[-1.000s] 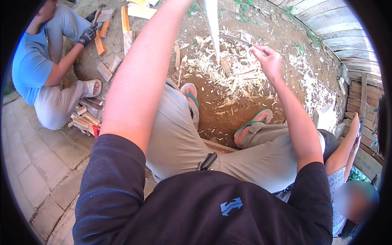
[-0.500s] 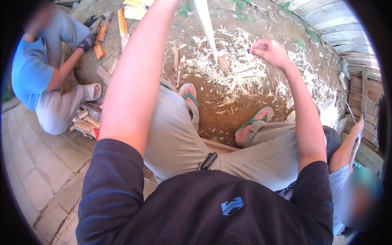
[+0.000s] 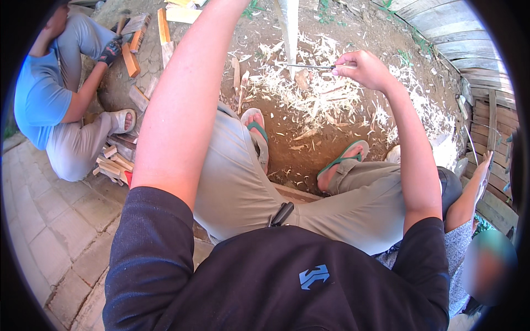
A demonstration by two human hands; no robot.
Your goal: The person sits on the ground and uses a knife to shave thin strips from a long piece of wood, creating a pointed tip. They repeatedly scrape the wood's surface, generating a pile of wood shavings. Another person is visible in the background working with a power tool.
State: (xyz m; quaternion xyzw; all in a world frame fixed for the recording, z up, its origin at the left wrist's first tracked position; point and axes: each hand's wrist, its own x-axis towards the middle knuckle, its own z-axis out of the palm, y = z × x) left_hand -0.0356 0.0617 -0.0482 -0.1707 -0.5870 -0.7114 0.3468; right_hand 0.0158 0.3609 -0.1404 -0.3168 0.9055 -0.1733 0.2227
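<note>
My right hand (image 3: pixel 361 69) is closed in a pinch on the end of a slender, dark metal rod (image 3: pixel 312 67). The rod points left, and its far part crosses a long, pale, tapered blade-like piece (image 3: pixel 288 30) that comes down from the top edge; whether the two touch, I cannot tell. My left forearm (image 3: pixel 185 105) reaches up and out of the top of the picture, so that hand is hidden, as is the upper end of the tapered piece. Beneath both lies a pile of wood shavings (image 3: pixel 326 99) with a small wood chunk (image 3: pixel 302 81) in it.
At the left a crouching person (image 3: pixel 44 94) in a blue shirt works beside orange-brown wood blocks (image 3: pixel 131 62). Cut wood pieces (image 3: pixel 116 165) lie piled behind that person's foot. Another person's arm (image 3: pixel 466 201) is close at my right, before a plank wall (image 3: pixel 491 110).
The rod now shows at length, pointing left from my right hand. The tapered piece has swung closer to upright. The person at the left has raised a gloved hand.
</note>
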